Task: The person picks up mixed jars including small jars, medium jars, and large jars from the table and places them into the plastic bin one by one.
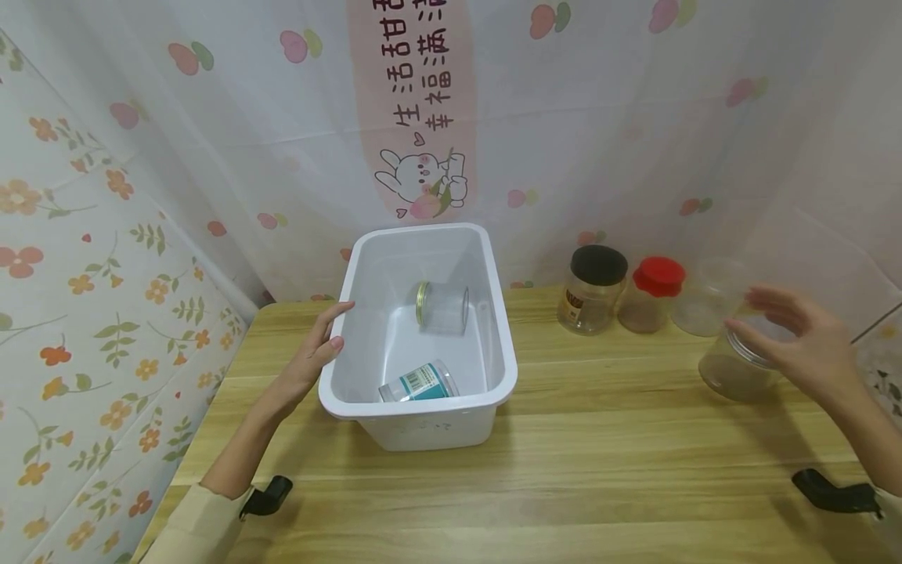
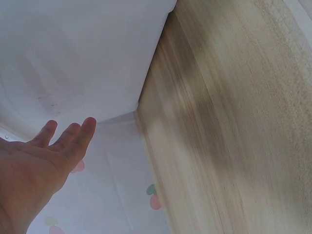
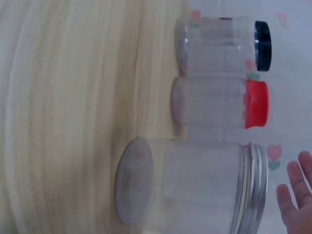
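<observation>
My left hand [image 1: 316, 350] lies against the left rim of a white plastic tub [image 1: 427, 432], its fingers stretched out and gripping nothing. Inside the tub, a clear jar with a gold lid [image 1: 445, 308] lies on its side. Nearer the front lies a clear container with a teal label [image 1: 420, 384]. My right hand [image 1: 810, 345] hovers by the silver lid of a large clear jar [image 3: 195, 190], which stands upright at the right. In the right wrist view, its spread fingers [image 3: 295, 183] are apart from that lid.
Behind the large jar stand a black-lidded jar [image 1: 593, 291], a red-lidded jar [image 1: 650, 294] and a faint clear container [image 1: 708, 298]. They line the back of the wooden table [image 1: 564, 470]. A patterned curtain [image 1: 599, 141] hangs behind.
</observation>
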